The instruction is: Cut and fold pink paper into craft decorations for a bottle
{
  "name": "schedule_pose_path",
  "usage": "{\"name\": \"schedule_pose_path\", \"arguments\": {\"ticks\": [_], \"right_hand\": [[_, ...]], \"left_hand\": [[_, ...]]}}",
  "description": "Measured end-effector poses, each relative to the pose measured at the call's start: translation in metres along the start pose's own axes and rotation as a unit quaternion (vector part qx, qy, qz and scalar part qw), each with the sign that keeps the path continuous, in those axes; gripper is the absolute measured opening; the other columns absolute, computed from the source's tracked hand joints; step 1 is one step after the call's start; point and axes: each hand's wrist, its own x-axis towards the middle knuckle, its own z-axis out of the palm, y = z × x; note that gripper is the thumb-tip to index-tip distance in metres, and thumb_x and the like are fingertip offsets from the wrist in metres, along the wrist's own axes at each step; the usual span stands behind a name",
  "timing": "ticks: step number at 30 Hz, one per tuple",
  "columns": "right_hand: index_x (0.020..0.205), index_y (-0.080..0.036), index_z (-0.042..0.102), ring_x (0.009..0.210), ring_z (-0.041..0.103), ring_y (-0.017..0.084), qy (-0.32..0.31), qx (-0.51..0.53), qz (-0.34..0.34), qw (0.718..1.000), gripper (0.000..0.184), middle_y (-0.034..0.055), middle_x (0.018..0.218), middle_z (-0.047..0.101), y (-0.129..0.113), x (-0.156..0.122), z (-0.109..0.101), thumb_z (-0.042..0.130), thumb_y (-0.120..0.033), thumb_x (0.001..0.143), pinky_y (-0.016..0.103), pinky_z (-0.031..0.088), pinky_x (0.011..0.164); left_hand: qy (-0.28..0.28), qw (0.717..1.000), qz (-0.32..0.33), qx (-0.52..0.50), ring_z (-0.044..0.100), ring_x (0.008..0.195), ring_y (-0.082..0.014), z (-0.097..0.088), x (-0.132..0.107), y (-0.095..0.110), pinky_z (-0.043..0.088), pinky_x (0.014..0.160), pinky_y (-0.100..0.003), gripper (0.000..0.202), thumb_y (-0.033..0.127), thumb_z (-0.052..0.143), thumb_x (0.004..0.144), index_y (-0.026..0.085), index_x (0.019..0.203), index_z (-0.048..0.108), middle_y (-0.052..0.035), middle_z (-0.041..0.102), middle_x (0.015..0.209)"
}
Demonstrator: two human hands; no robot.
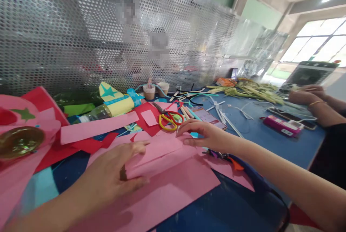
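One pink paper roll (159, 156) is gripped by the left hand (109, 169), pinched by the right hand (208, 134). The paper is rolled; its seam looks unfastened.

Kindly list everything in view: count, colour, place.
rolled paper: one, pink, between hands
sheets: several, pink or red, around
craft: one, pink, left
bottle: one, yellow wrapping, back left
scissors: one, yellow and red, centre
cups: two, pale, behind scissors
phones: at least two, colours vary, right
leaves: one pile, yellowish, rear
pack: one, purple, right
table: one, blue, underneath
mesh screen: one, silver, back
co-worker's arms: two, bare, right
left hand: one, bare, around paper
right hand: one, bare, on paper
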Motion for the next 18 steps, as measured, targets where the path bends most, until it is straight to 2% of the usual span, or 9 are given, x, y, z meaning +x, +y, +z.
{"name": "schedule_pose_path", "arguments": {"ticks": [2,4,7,9,12,14,18], "right_hand": [[0.107,-0.020,0.067,0.110,0.060,0.020,-0.007,-0.012,0.009,1.000,0.020,0.0079,0.113,0.068,-0.002,0.000,0.000,0.062,-0.029,0.091,0.039,0.044,0.099],[0.109,-0.022,0.065,0.112,0.059,0.021,-0.013,-0.037,0.023,0.999,0.021,0.0074,0.115,0.067,-0.005,-0.001,0.001,0.055,-0.033,0.094,0.039,0.045,0.100],[0.119,-0.025,0.060,0.116,0.059,0.023,-0.009,-0.069,0.035,0.997,0.030,0.0075,0.122,0.065,-0.011,-0.004,0.004,0.043,-0.038,0.099,0.040,0.047,0.100],[0.134,-0.028,0.050,0.126,0.052,0.024,-0.010,-0.105,0.025,0.994,0.037,0.0079,0.135,0.057,-0.016,-0.008,0.010,0.043,-0.040,0.099,0.043,0.046,0.103],[0.147,-0.033,0.031,0.139,0.036,0.026,-0.034,-0.186,-0.005,0.982,0.053,0.0071,0.151,0.040,-0.019,-0.013,0.021,0.047,-0.043,0.097,0.049,0.040,0.108],[0.148,-0.033,0.030,0.138,0.036,0.028,-0.047,-0.234,-0.016,0.971,0.053,0.0074,0.152,0.039,-0.019,-0.015,0.028,0.046,-0.043,0.098,0.055,0.041,0.106],[0.146,-0.033,0.034,0.135,0.040,0.029,-0.061,-0.280,-0.009,0.958,0.049,0.0065,0.153,0.039,-0.017,-0.012,0.033,0.044,-0.043,0.099,0.059,0.042,0.104]], "left_hand": [[-0.045,0.999,-0.020,-0.018,0.069,0.088,-0.0243,-0.006,0.002,0.003,0.056,0.069,-0.031,0.042,0.052,0.069,0.074,0.029,0.108,0.058,-0.0041,0.068,0.119],[-0.083,0.995,-0.031,-0.041,0.067,0.098,-0.0247,-0.011,0.004,0.007,0.056,0.071,-0.031,0.040,0.044,0.069,0.076,0.028,0.110,0.056,-0.0045,0.065,0.125],[-0.097,0.989,-0.039,-0.101,0.063,0.111,-0.0244,-0.012,0.005,0.010,0.057,0.069,-0.029,0.034,0.036,0.065,0.080,0.026,0.110,0.053,-0.0072,0.059,0.135],[-0.075,0.989,-0.029,-0.120,0.058,0.119,-0.0253,-0.011,0.005,0.008,0.058,0.072,-0.030,0.030,0.035,0.065,0.080,0.025,0.107,0.055,-0.0085,0.059,0.136],[-0.020,0.992,-0.012,-0.123,0.057,0.123,-0.0257,-0.008,0.004,0.001,0.054,0.088,-0.038,0.026,0.035,0.065,0.082,0.024,0.105,0.059,-0.0087,0.065,0.128],[0.005,0.991,-0.016,-0.135,0.059,0.119,-0.0253,-0.007,0.004,-0.003,0.050,0.096,-0.041,0.030,0.036,0.067,0.082,0.024,0.109,0.061,-0.0084,0.068,0.124],[0.037,0.980,-0.101,-0.168,0.067,0.105,-0.0240,-0.005,0.004,-0.004,0.053,0.090,-0.037,0.043,0.039,0.072,0.075,0.023,0.114,0.061,-0.0065,0.070,0.117]]}}
